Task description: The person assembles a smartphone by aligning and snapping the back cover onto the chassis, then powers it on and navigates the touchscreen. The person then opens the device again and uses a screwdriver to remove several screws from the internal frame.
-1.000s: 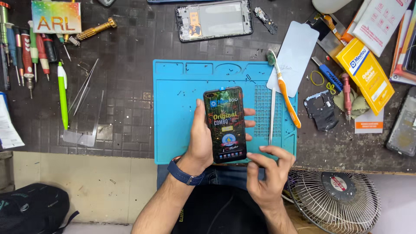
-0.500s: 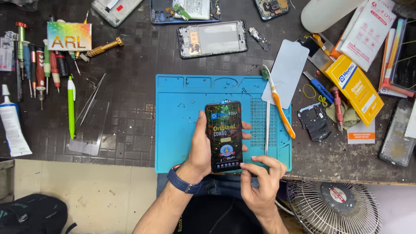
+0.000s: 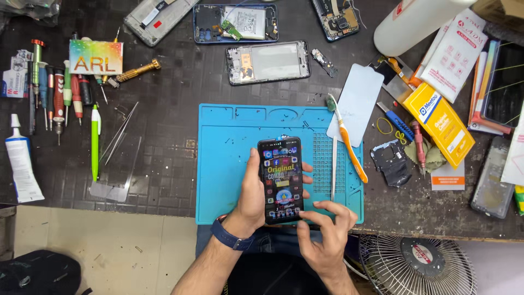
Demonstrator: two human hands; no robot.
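Observation:
My left hand (image 3: 252, 198) holds a black smartphone (image 3: 280, 179) upright over the blue silicone work mat (image 3: 229, 158); its screen is lit with colourful icons. The thumb lies along the phone's left edge and the fingers wrap its right edge. A dark blue band sits on that wrist. My right hand (image 3: 326, 232) is just below and right of the phone, its index fingertip touching the lower right corner of the screen. The right hand holds nothing.
An orange toothbrush (image 3: 349, 145) and metal tweezers (image 3: 334, 169) lie on the mat's right side. Opened phone bodies (image 3: 267, 61) sit at the back, screwdrivers (image 3: 54, 90) and a green pen (image 3: 95, 142) at left, packages (image 3: 441, 123) at right. A fan (image 3: 417, 265) stands below the table edge.
The view has shifted so the desk sits lower and more of the far edge shows. My right hand has moved up from the phone's bottom edge onto the screen's lower corner.

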